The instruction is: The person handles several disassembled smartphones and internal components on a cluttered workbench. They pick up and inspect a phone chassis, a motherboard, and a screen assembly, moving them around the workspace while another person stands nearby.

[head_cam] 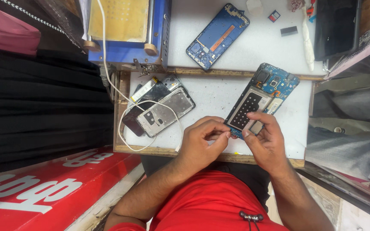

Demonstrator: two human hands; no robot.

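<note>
An opened phone [260, 100] with its back cover off lies tilted on the white work board [219, 96], showing a blue circuit board at its far end and a black battery. My right hand [267, 143] grips its near end, thumb on top. My left hand [202, 141] pinches at the same near corner with thumb and forefinger, fingertips touching the phone's lower edge.
A stack of phone parts [159, 109] lies left on the board, a white cable [129, 107] looping around it. A blue phone frame [217, 36] sits on the far white surface beside a blue machine [127, 30]. A red signboard [48, 188] stands at lower left.
</note>
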